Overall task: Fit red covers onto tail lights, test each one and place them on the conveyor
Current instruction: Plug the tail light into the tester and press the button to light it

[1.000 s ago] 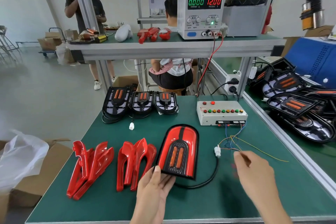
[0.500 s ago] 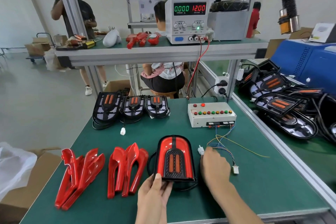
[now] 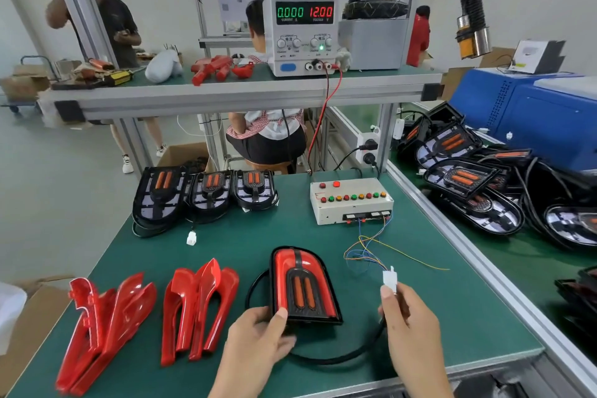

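A tail light (image 3: 302, 284) with a red cover fitted stands tilted up on the green bench. My left hand (image 3: 258, 338) grips its near left corner, thumb on the front. My right hand (image 3: 408, 317) pinches the light's white plug (image 3: 389, 279), with the black cable (image 3: 339, 357) looping between the two. The tester's coloured wires (image 3: 365, 254) end just beside the plug. The white test box (image 3: 350, 200) with coloured buttons sits behind. Two groups of loose red covers (image 3: 106, 329) (image 3: 198, 307) lie at the left. Three uncovered black tail lights (image 3: 206, 194) stand in a row at the back.
A power supply (image 3: 303, 31) reading 12.00 sits on the upper shelf. The conveyor (image 3: 517, 255) at the right carries several tail lights (image 3: 471, 184). A cardboard box (image 3: 22, 329) stands at the bench's left. One person sits and another stands behind the bench.
My right hand picked the white plug up off the bench and raised it, drawing the cable round to the right. My left hand turned the tail light slightly while keeping hold.
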`<state>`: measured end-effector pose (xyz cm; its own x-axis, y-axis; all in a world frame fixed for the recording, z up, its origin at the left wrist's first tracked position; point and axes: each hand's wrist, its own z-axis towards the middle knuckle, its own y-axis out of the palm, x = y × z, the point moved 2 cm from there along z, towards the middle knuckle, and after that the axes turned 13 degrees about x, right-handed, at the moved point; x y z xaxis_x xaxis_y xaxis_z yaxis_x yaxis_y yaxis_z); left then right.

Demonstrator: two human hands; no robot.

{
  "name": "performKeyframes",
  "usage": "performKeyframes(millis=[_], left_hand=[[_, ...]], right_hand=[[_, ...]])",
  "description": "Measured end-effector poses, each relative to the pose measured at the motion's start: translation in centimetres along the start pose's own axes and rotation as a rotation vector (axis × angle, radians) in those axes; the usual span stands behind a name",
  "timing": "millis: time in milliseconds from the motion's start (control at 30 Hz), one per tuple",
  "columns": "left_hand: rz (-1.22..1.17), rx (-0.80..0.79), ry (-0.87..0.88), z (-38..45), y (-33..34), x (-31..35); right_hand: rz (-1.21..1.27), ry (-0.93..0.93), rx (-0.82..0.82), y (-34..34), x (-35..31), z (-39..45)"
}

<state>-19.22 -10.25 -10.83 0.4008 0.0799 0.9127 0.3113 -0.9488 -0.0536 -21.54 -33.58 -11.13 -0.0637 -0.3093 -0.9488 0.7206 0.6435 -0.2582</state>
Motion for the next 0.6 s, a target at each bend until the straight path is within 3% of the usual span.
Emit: performKeyframes(millis=[100,167,233,300,367,467,600], left_hand=[[0.465,0.220,0.375,-1.2,-0.6,1.0],[0.437,0.345,0.696,-3.5,0.0,2.9],[0.326,0.208,0.826,-4.6,1.9,3.9],[0.360,-0.063,0.789,-4.8,5.3,4.5],[0.543,-0.235,0.795,-4.5,9.3,4.5],[0.780,-0.257,0.753,-2.9,14.6,4.2],[0.851,-0.265,0.568,-1.4,18.2,3.1]], right_hand=[[-0.084,-0.021,0.010,-0.3,0.6,-0.1],[-0.099,-0.002,0.049,-0.4,1.2,-0.2],[-0.068,0.044,0.104,-0.4,1.8,-0.3],[-0.014,0.091,0.151,-0.6,2.0,-0.2],[0.068,0.136,0.193,-0.7,2.1,0.0],[0.107,0.169,0.236,-0.8,2.3,0.2],[0.107,0.222,0.284,-0.6,3.1,0.2]])
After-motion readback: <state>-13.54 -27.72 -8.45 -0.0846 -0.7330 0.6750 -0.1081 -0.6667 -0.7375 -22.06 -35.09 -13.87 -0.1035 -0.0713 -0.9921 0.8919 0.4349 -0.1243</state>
